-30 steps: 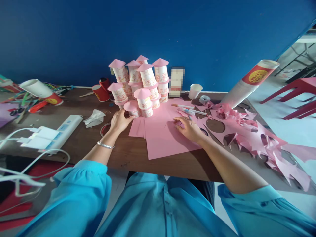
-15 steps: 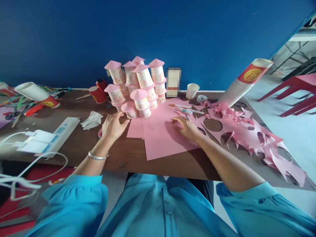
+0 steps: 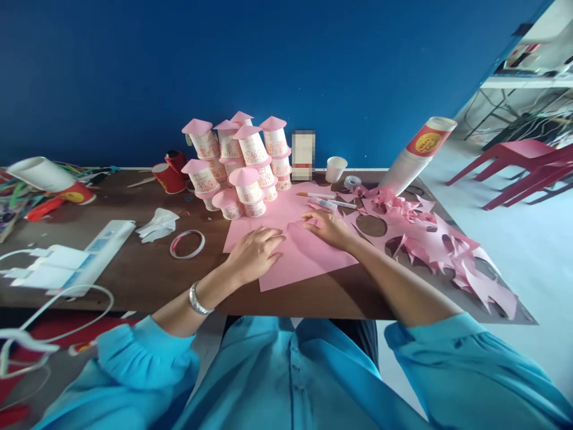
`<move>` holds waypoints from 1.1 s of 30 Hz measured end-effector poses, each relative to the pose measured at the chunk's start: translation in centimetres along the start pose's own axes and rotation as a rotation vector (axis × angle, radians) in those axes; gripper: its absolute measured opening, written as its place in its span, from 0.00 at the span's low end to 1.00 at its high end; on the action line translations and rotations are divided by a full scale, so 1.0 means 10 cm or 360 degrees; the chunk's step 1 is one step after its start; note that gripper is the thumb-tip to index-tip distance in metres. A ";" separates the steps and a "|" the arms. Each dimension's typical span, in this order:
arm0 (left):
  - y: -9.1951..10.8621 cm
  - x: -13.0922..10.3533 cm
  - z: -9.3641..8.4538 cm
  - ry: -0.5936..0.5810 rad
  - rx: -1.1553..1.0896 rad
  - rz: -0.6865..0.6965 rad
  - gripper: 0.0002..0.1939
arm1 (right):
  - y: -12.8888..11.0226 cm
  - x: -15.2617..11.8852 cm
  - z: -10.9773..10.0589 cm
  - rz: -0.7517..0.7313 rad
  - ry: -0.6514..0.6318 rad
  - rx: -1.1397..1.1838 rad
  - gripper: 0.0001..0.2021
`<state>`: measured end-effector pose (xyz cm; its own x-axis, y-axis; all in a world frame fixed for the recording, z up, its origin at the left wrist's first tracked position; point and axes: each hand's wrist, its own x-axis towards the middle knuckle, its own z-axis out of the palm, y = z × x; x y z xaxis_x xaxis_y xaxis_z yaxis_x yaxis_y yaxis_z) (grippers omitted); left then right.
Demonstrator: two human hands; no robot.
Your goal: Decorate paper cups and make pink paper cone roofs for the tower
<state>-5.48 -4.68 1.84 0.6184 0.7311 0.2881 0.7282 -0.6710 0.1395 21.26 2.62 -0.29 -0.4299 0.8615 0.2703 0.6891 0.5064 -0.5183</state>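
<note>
In the head view, a flat pink paper sheet (image 3: 295,272) lies on the brown wooden table (image 3: 147,286), with both bare hands over it. Here's the left hand (image 3: 256,255), palm down at the near left part of the sheet, fingers loosely spread, nothing visible in them. And the right hand (image 3: 329,229), farther right, has its fingers softly curled, a narrow gap to the thumb, no object to be seen there. Whether either palm presses the paper, I can't tell.

Just beyond, the white paper-cup towers with pink cone roofs (image 3: 253,152) stand clustered against the blue wall (image 3: 358,71), red patterns on their sides. Two slim white markers (image 3: 317,196) lie past the right hand; a white tape ring (image 3: 188,257) sits left of the left hand, and cut pink paper scraps (image 3: 465,275) spread to the right.

I'd call this a pause between handling steps. Any grasp from here calls for closing those fingers gently, and clearance from the light towers, which look easy to knock.
</note>
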 end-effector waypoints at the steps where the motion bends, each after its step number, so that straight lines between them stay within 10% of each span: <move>1: 0.00 0.05 0.02 -0.0034 -0.0008 0.0010 0.19 | 0.01 0.03 -0.08 -0.0009 0.0016 -0.0018 0.11; 8: -0.10 0.11 0.19 -0.0258 0.0023 -0.0005 0.31 | 0.19 0.10 -0.53 0.0194 0.0087 -0.0411 0.11; 16: -0.22 -0.25 0.16 -0.0173 -0.0021 0.0101 0.24 | 0.01 -0.52 -0.13 -0.0104 -0.0122 -0.0550 0.13; 22: -0.01 -0.44 -0.01 -0.0180 0.0156 0.0210 0.36 | -0.09 -0.79 -0.16 -0.0167 -0.0150 -0.0674 0.12; 26: 0.16 -0.53 0.02 -0.0114 0.0254 0.0303 0.16 | -0.05 -0.81 -0.21 -0.0037 -0.0076 -0.0857 0.12; 33: 0.25 -0.58 0.00 -0.0010 0.0309 0.0319 0.15 | 0.03 -0.95 -0.25 0.0120 -0.0014 -0.1039 0.14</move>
<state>-7.26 -10.56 0.54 0.7572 0.5874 0.2855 0.6338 -0.7665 -0.1038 27.04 -5.27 -0.97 -0.3691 0.8967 0.2445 0.9288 0.3649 0.0638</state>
